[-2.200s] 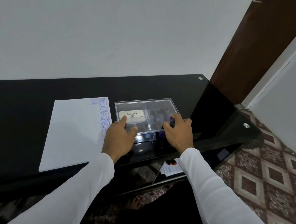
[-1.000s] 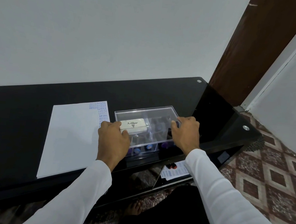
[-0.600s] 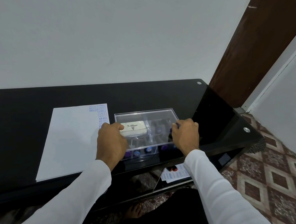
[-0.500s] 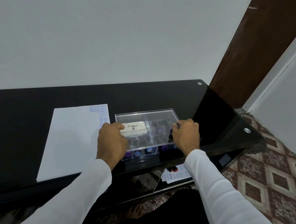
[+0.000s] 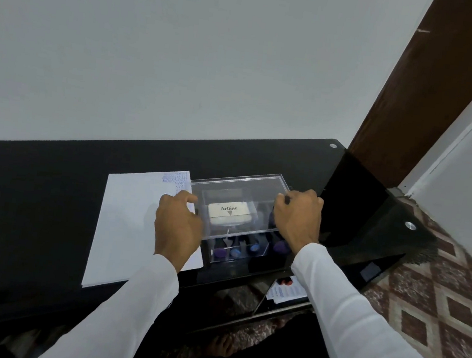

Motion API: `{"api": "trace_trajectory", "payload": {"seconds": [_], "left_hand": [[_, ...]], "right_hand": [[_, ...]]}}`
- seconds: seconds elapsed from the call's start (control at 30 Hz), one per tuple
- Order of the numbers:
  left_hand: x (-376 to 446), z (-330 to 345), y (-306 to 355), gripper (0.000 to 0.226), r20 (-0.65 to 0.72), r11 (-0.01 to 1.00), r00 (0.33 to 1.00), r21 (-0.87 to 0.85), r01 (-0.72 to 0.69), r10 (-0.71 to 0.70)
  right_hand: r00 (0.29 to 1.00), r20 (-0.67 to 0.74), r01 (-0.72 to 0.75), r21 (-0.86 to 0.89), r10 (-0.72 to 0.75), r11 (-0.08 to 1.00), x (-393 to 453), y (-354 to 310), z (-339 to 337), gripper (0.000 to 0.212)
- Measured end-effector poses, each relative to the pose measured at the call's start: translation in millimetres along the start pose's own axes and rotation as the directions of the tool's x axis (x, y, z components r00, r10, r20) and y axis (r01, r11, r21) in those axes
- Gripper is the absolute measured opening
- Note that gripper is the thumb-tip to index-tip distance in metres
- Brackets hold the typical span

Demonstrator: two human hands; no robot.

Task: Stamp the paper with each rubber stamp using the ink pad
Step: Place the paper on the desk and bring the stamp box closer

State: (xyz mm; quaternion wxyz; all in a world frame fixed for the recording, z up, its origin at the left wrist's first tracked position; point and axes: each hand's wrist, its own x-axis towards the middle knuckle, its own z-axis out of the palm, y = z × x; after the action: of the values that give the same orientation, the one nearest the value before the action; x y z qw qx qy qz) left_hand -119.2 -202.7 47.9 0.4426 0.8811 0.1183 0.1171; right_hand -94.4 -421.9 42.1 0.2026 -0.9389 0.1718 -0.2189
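A clear plastic box [image 5: 240,237] stands on the black glass table [image 5: 53,188], close to its front edge, and just to the right of the sheet of white paper [image 5: 128,225]. Both hands hold the transparent lid [image 5: 240,185], which is raised above the box and seems almost level. The left hand [image 5: 177,225] grips the left end of the lid with curled fingers, and it also lies over the right edge of the paper. The right hand [image 5: 297,217] grips the right end of the lid, its fingers bent around the edge. Seen through the lid, a white ink pad [image 5: 229,214] with the word "Artline" and a dark triangle is in the upper part of the box; I cannot tell if it lies on an inner tray or rests against the lid. In the lower front part of the box stand several rubber stamps [image 5: 236,251]; their round purple and blue ends show through the front wall, in a row. One more purple end is visible beside the right wrist. The paper has small blue stamped words in a column at its top right corner; some read "SAMPLE" and "AMENDED". On the lower shelf under the glass lies a small printed leaflet [image 5: 285,292].
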Motion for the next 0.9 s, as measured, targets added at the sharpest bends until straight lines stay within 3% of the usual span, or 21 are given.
{"api": "trace_trajectory", "payload": {"seconds": [0.27, 0.43, 0.67, 0.9], "left_hand": [[31.9, -62.4, -64.2, 0.046, -0.113, 0.997, 0.991, 0.007, 0.073, -0.072], [53.0, -118.3, -109.0, 0.028, -0.219, 0.984, 0.966, 0.077, 0.159, -0.139], [81.3, -183.8, -172.2, 0.024, -0.285, 0.961, 0.935, 0.117, 0.252, -0.21], [110.5, -220.7, -218.7, 0.029, -0.284, 0.935, 0.917, 0.136, 0.327, -0.28]], "right_hand": [[0.987, 0.142, 0.051, 0.161, -0.074, 0.986, -24.4, -85.0, 32.2, 0.035], [0.961, 0.239, 0.08, 0.238, -0.138, 0.968, -53.2, -154.2, 64.1, 0.039], [0.903, 0.372, 0.031, 0.443, -0.215, 0.896, -90.4, -227.8, 99.7, 0.039], [0.859, 0.428, 0.072, 0.441, -0.28, 0.895, -111.4, -276.3, 136.8, 0.038]]}}
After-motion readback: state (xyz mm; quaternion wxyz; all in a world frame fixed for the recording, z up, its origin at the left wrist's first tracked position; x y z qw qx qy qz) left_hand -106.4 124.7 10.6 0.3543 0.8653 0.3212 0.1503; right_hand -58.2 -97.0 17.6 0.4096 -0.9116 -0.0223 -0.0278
